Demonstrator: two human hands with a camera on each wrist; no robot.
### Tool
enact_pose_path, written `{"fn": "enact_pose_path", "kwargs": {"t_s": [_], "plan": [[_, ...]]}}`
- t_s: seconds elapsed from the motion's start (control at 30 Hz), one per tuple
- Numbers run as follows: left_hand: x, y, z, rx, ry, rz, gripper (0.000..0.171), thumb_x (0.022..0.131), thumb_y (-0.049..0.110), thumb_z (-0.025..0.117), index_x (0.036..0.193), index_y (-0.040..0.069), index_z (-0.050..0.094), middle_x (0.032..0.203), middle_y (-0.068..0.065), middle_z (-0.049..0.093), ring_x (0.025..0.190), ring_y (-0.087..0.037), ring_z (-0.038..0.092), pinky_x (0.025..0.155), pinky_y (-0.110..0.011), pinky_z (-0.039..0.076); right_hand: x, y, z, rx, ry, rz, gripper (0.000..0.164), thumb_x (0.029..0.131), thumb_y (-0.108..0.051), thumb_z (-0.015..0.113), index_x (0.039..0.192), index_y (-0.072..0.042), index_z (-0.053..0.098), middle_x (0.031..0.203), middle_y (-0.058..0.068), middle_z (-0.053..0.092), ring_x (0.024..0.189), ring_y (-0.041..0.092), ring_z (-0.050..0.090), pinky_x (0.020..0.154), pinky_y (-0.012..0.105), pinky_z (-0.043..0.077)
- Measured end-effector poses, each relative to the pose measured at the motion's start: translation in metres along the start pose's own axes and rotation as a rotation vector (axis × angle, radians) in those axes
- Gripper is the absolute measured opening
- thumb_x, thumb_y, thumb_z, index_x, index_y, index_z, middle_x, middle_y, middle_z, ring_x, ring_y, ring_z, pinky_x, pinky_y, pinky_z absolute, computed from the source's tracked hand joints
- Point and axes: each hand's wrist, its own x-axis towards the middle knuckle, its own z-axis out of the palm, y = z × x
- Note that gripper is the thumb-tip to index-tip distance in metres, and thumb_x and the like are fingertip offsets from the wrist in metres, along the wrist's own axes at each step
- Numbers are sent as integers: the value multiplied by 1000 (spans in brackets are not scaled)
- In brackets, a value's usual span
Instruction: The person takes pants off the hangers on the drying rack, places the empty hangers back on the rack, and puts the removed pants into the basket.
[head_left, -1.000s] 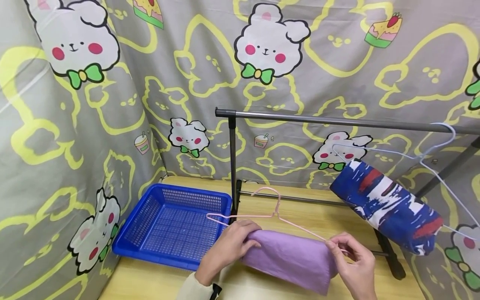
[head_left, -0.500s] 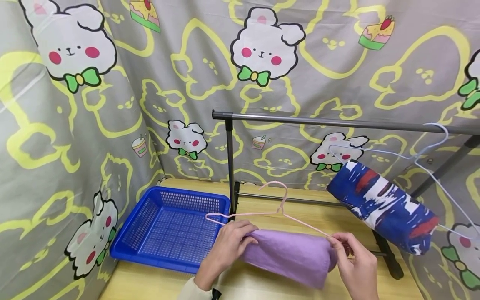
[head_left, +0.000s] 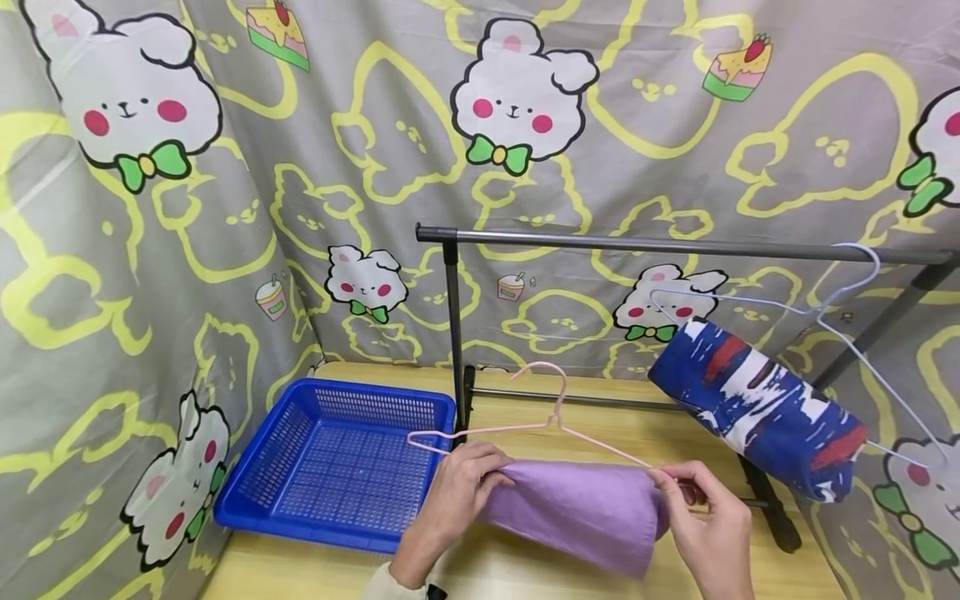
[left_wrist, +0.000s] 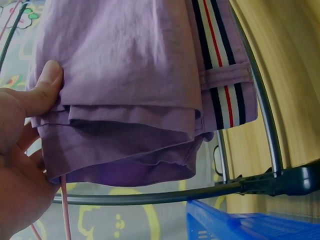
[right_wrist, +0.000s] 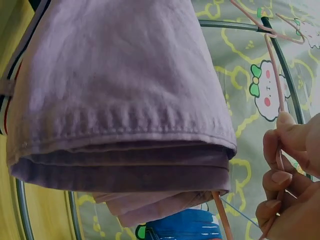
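Folded purple trousers [head_left: 573, 512] hang over the lower bar of a pink hanger [head_left: 510, 428] in front of me. My left hand [head_left: 463, 492] pinches the cloth near its left end, thumb on top; the left wrist view shows the thumb [left_wrist: 49, 80] pressing the fold. There a navy, white and red stripe [left_wrist: 220, 65] runs down the trousers. At the hanger's right corner, my right hand [head_left: 708, 517] grips the pink wire, seen between thumb and curled fingers in the right wrist view. The cloth hides most of the lower bar.
A blue perforated basket [head_left: 315, 533] stands on the wooden table at left. Behind the hands is a dark metal rack [head_left: 600, 242]. A light blue hanger [head_left: 750, 297] with a blue, white and red patterned garment [head_left: 757, 408] hangs from its right side. Patterned curtain surrounds the table.
The pink hanger's hook has risen slightly, and the trousers' lower right corner has swung a little left and up. Both hands keep their holds. The head view has shifted slightly.
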Motion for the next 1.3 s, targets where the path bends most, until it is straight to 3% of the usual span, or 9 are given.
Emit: {"fn": "enact_pose_path", "kwargs": {"t_s": [0.17, 0.43, 0.7, 1.03, 1.2, 1.3], "plan": [[1, 2, 1, -15, 34, 5, 16, 79, 14, 85, 94, 14, 81, 93, 6, 74, 90, -13, 69, 86, -27, 55, 2, -1, 2, -19, 7, -72, 27, 73, 15, 83, 81, -8, 71, 69, -2, 64, 64, -2, 49, 60, 11, 40], [3, 7, 1, -23, 87, 18, 12, 81, 12, 84, 92, 12, 79, 92, 4, 74, 89, -15, 69, 86, -26, 56, 3, -3, 5, -77, 8, -111, 23, 74, 11, 84, 82, -5, 70, 75, -1, 65, 68, -5, 49, 64, 9, 40], [9, 13, 0, 2, 138, 89, 14, 82, 11, 82, 96, 10, 79, 92, 4, 74, 88, -14, 67, 87, -24, 54, 0, -1, 11, -139, -6, -160, 20, 74, 4, 86, 84, -6, 72, 74, -3, 62, 67, 1, 46, 59, 16, 37], [12, 26, -6, 22, 68, 39, 12, 85, 12, 81, 96, 11, 77, 92, 5, 70, 88, -12, 66, 84, -24, 55, -6, 9, 17, -187, -27, -248, 13, 79, -3, 82, 86, -4, 71, 77, 6, 69, 72, 20, 56, 71, 33, 39], [16, 32, -12, 52, 53, 72, 15, 83, 10, 82, 97, 12, 77, 93, 5, 70, 90, -12, 65, 83, -23, 55, -7, 16, 14, -216, 7, -281, 10, 82, -8, 78, 86, -1, 71, 76, 8, 69, 70, 24, 57, 69, 34, 38], [20, 34, -15, 73, 76, 118, 17, 81, 9, 83, 97, 12, 77, 92, 6, 70, 87, -11, 64, 80, -21, 54, -6, 20, 8, -255, 21, -286, 21, 91, -20, 71, 86, 0, 70, 76, 10, 69, 68, 26, 56, 67, 34, 36]]}}
